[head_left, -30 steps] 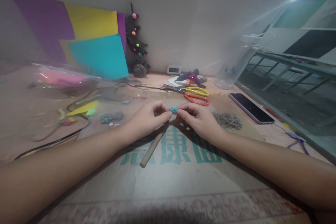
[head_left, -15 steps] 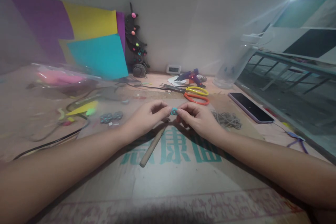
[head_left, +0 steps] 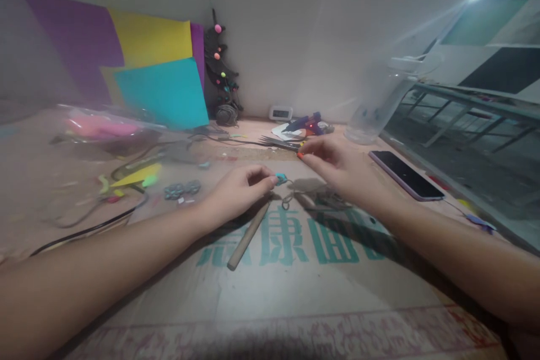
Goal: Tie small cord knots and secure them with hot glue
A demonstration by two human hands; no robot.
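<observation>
My left hand (head_left: 253, 185) is closed in a pinch on a small blue piece (head_left: 280, 179), which looks like rolled or coiled cord. A thin grey-brown cord (head_left: 288, 199) trails from beside it in loops across the board. Farther up and to the right, my right hand (head_left: 329, 163) lies over the handles of the scissors (head_left: 282, 143), thumb and fingers closed round them. Only the blades and a bit of red and yellow handle show. Below my left hand lies a round wooden stick (head_left: 248, 239). The cord bundle (head_left: 331, 199) is partly hidden beneath my right hand.
A glue gun (head_left: 307, 122) with a red light and a small digital clock (head_left: 280, 113) stand at the back. To the right are a clear plastic jug (head_left: 367, 118) and a phone (head_left: 405, 174). Blue-grey coiled flowers (head_left: 181, 189) and yellow scraps (head_left: 137, 174) lie left.
My right hand has let go of the blue piece and moved up and right onto the scissors' handles. My left hand keeps its pinch. The view has shifted slightly.
</observation>
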